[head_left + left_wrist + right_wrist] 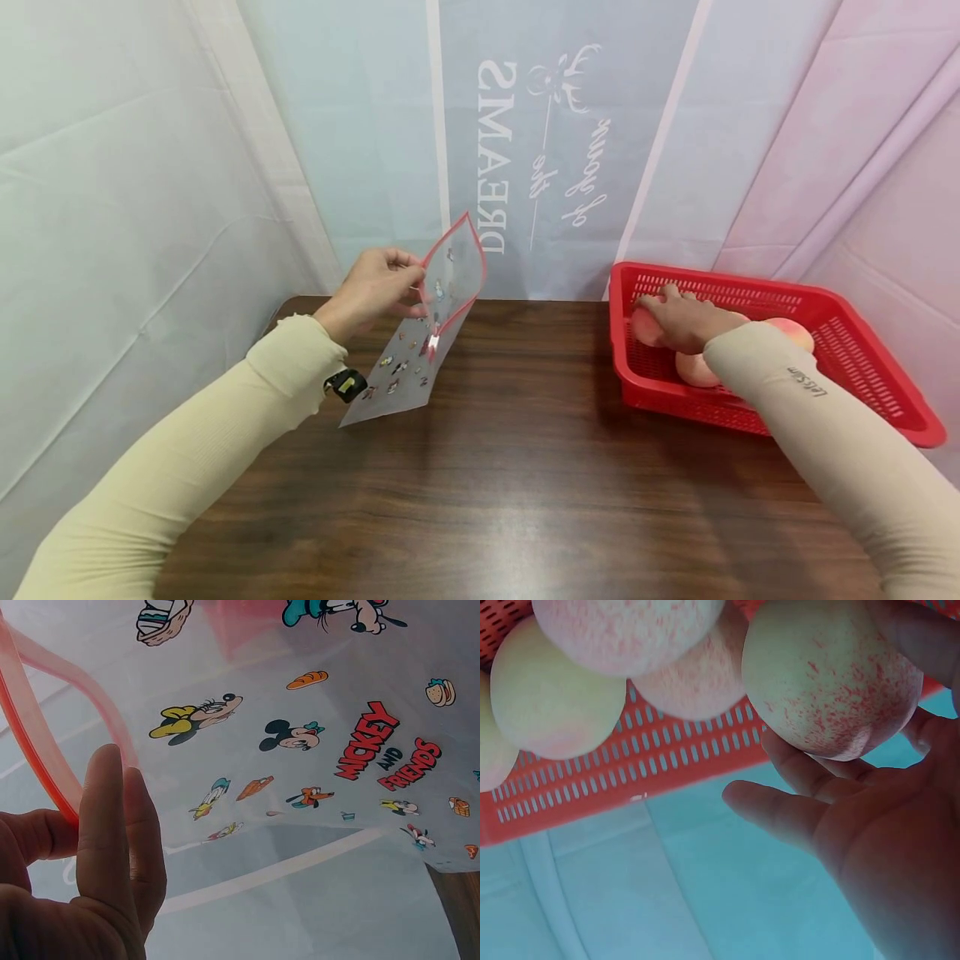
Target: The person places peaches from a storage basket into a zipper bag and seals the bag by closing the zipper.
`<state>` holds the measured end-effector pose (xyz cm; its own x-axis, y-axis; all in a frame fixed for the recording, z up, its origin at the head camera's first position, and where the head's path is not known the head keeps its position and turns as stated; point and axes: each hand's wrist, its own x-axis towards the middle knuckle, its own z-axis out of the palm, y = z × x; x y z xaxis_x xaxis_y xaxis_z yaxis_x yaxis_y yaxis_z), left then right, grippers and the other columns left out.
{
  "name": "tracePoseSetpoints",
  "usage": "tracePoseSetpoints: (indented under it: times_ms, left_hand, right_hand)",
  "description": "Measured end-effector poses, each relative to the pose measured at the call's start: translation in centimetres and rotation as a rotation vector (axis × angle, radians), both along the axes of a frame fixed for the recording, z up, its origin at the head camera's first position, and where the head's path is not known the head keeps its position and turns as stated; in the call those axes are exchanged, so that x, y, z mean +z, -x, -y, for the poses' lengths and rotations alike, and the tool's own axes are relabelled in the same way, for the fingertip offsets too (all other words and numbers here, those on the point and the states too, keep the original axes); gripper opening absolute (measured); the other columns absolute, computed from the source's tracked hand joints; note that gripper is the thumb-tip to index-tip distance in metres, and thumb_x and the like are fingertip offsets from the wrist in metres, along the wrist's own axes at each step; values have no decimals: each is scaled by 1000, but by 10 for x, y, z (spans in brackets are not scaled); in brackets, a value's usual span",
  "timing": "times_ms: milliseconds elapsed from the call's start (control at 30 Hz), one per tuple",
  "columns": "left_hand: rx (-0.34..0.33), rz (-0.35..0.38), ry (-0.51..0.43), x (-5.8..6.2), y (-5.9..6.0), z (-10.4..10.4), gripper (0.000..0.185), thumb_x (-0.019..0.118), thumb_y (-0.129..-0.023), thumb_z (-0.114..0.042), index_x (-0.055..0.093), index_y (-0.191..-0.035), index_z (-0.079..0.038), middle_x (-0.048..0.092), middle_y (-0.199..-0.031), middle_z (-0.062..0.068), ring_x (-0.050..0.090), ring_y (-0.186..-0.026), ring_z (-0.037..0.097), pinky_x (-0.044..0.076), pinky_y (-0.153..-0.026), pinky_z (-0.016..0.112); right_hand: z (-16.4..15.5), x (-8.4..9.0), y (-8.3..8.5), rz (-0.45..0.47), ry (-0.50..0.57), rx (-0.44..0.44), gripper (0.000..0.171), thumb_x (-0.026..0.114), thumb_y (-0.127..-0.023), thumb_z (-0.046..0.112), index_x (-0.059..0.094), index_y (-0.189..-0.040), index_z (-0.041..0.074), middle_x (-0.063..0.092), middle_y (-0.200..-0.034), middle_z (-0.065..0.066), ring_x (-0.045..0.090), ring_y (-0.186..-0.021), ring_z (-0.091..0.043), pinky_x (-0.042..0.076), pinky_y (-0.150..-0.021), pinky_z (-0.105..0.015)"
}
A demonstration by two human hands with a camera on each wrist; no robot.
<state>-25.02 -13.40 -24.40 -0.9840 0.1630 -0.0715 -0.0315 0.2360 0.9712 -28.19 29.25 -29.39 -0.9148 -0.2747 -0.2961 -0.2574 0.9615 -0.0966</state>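
My left hand (378,287) pinches the red-edged mouth of a clear zip bag (397,371) between thumb and fingers. The bag hangs upright and gapes at the top, its lower end close over the table. Cartoon figures and red "Mickey and Friends" lettering (367,742) are printed on it. Over at the right, my right hand (690,321) reaches into a red plastic basket (690,407). Its thumb and fingers curl round a pale, red-speckled peach (825,682) at the basket's left end. More peaches (559,690) lie beside that one, partly hidden by the hand and sleeve in the head view.
The basket has slotted walls and stands on the right of a dark brown wooden table (510,467). Behind the table hangs a pale blue cloth (360,125) with white lettering. White cloth (112,208) encloses the left side, pinkish cloth (900,167) the right.
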Motion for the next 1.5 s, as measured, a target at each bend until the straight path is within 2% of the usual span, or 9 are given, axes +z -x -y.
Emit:
tracePoseSetpoints:
  times_ms: [133, 267, 467, 633, 1033, 1233, 1500]
  left_hand:
    - [7, 1, -5, -1, 1, 1, 20, 49, -98, -4, 55, -114, 5, 59, -95, 16, 64, -76, 17, 65, -71, 33]
    - [10, 0, -12, 0, 0, 1, 20, 50, -98, -4, 55, -115, 6, 58, -96, 16, 64, -76, 17, 65, -71, 33]
    - [11, -4, -13, 1, -2, 2, 22, 49, -98, -5, 55, -116, 6, 58, -100, 20, 62, -76, 17, 65, -71, 33]
    - [13, -3, -14, 2, -1, 3, 19, 50, -97, -5, 55, -114, 4, 58, -96, 17, 61, -76, 17, 65, -72, 33]
    - [19, 1, -1, 2, -1, 3, 27, 50, -98, -5, 54, -121, 9, 59, -97, 17, 63, -77, 17, 65, -71, 33]
    - [20, 6, 1, 3, -2, 3, 22, 50, -98, -6, 55, -116, 5, 58, -105, 22, 63, -79, 17, 65, -73, 34]
    - [11, -6, 0, 1, -3, 4, 23, 50, -99, -5, 55, -117, 7, 60, -98, 19, 64, -75, 17, 65, -71, 33]
  right_hand:
    - [-3, 8, 1, -40, -1, 33, 83, 77, -82, 17, 33, -150, 2, 33, -133, -36, 33, -124, -60, 49, -89, -73]
    - [-8, 17, 2, -84, 30, 31, 86, 79, -78, 18, 33, -149, 3, 36, -128, -34, 41, -114, -53, 55, -80, -67]
    - [-17, 28, 1, -118, 86, 15, 76, 72, -87, 20, 31, -148, 4, 30, -131, -37, 39, -115, -56, 49, -86, -71]
    - [-21, 32, 0, -143, 109, 22, 69, 68, -91, 18, 29, -146, 3, 27, -132, -39, 39, -116, -58, 46, -91, -73]
    - [-20, 41, 1, -140, 116, 5, 71, 67, -92, 20, 26, -148, 2, 25, -133, -39, 39, -114, -59, 46, -88, -73]
    - [-19, 44, 0, -151, 113, 12, 73, 68, -91, 20, 26, -149, 3, 25, -134, -39, 38, -116, -59, 46, -87, -72]
    - [-16, 46, -2, -161, 115, 19, 74, 67, -92, 22, 26, -150, 4, 26, -136, -39, 35, -119, -57, 43, -90, -74]
